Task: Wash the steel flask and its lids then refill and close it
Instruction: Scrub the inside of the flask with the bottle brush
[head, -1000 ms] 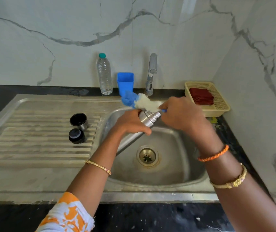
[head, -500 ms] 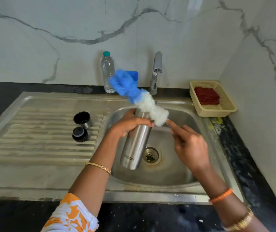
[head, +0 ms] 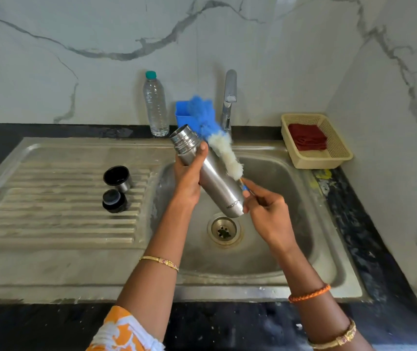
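Sink [head: 329,249]: basin under both hands
Flask [head: 210,173]: tilted over the basin, open, left hand [head: 187,181] grasping its neck
Brush [head: 217,140]: outside against flask, right hand [head: 265,211] pinching handle
Lids [head: 116,190]: on drainboard, apparently unwashed
Left: rinse, refill, close

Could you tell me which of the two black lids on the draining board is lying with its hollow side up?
The cup lid, farther from the person, shows its open black hollow. The stopper lid nearer the person is smaller and shows a closed, stepped top.
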Tool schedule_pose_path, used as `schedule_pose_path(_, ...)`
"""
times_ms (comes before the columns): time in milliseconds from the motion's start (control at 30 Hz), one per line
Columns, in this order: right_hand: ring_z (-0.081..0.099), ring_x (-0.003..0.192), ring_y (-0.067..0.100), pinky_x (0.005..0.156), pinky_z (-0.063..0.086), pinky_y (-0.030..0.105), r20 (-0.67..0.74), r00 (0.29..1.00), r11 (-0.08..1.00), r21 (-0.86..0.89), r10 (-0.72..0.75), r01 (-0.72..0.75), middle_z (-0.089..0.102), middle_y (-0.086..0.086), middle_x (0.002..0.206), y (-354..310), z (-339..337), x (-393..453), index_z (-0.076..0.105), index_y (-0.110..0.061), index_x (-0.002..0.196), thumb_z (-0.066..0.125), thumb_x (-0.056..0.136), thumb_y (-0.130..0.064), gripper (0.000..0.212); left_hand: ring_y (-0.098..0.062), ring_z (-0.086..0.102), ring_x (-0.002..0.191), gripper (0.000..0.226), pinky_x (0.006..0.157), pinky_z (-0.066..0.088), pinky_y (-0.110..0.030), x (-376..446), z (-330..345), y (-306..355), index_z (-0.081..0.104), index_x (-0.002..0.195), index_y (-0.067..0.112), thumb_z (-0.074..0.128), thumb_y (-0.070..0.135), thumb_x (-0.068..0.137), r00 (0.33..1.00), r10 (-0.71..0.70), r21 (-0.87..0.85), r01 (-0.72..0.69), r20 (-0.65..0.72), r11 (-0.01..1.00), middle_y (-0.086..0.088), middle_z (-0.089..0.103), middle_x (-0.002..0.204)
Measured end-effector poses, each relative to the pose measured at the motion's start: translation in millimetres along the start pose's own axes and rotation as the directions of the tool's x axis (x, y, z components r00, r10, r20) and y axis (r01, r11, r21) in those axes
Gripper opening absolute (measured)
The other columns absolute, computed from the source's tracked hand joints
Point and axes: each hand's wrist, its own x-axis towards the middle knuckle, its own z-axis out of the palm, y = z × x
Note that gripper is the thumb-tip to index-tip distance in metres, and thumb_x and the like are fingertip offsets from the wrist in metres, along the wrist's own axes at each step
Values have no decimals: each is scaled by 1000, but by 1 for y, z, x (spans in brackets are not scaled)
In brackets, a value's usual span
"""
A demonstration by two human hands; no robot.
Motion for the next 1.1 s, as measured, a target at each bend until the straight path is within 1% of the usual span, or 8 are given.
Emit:
schedule_pose_path(133, 59, 82, -5, 72, 38, -2, 38, 997, 993, -95, -71, 74, 65, -10, 79, -13, 3, -1, 62, -33, 122, 55, 93, -21, 32, -9, 64, 91, 47, 77, 54, -24, -6, -2, -9, 52, 125, 12, 66, 25, 82, 1000, -22, -94, 21, -1, 995, 2, 66, 99)
schedule_pose_path(267, 53, 55, 1, 54, 39, 8, 23, 995, 975, -206, 94, -87, 59, -7, 66, 24, -9, -12, 61, -34, 124, 53, 94, -22, 33, -18, 64, 102, 52, 98, 49, -39, -2, -14, -11, 60, 109, 19, 87, 20, 64, 998, -43, -236, 51, 40, 970, -3, 68, 106)
schedule_pose_path(400, 56, 63, 10, 57, 40, 9, 3, 970, 947, -218, 242, -236, 61, -5, 64, 40, -21, -12, 64, -25, 122, 53, 93, -19, 32, -13, 65, 92, 56, 92, 50, -37, 0, -18, -15, 54, 113, 18, 79, 11, 64, 999, -47, -197, 43, -15, 979, -1, 65, 101)
schedule_pose_path(467, 59, 71, 9, 66, 43, 14, 32, 984, 963, -212, 177, -166, 63, -6, 70, 27, -16, -7, 64, -31, 120, 54, 92, -22, 30, -17, 65, 96, 59, 90, 51, -41, 0, -15, -18, 50, 122, 19, 76, 4, 71, 998, -57, -195, 49, -36, 980, -5, 65, 109)
schedule_pose_path(533, 56, 62, -2, 61, 40, 6, 69, 993, 982, -170, 91, -78, 63, -7, 70, 11, -9, -4, 61, -38, 119, 55, 93, -24, 30, -22, 64, 102, 58, 91, 50, -49, 0, -10, -18, 49, 123, 25, 71, -3, 77, 998, -60, -141, 56, -23, 988, -6, 65, 115)
schedule_pose_path(700, 55, 58, -7, 58, 40, 4, 86, 996, 992, -125, 11, 0, 68, -7, 71, 20, -20, -5, 67, -27, 117, 55, 94, -22, 26, -20, 62, 95, 58, 92, 45, -53, -5, -1, -13, 50, 109, 27, 65, -16, 73, 998, -40, -16, 40, -39, 999, 1, 64, 104)
schedule_pose_path(900, 51, 55, 6, 51, 39, 8, -37, 972, 951, -202, 230, -233, 60, -5, 63, 64, -38, -19, 61, -26, 126, 54, 94, -20, 33, -21, 61, 100, 54, 80, 53, -55, -12, -7, -3, 48, 109, 26, 72, -7, 73, 987, -75, 41, 82, -144, 996, -3, 60, 112)
schedule_pose_path(1100, 59, 59, 13, 65, 48, 20, 69, 990, 978, -160, -126, 136, 67, -1, 67, 29, -21, -31, 60, -31, 124, 58, 92, -21, 33, -27, 69, 98, 45, 70, 56, -58, -20, 3, -12, 58, 119, 15, 75, 22, 78, 957, -173, -69, 162, -231, 984, -10, 70, 111)
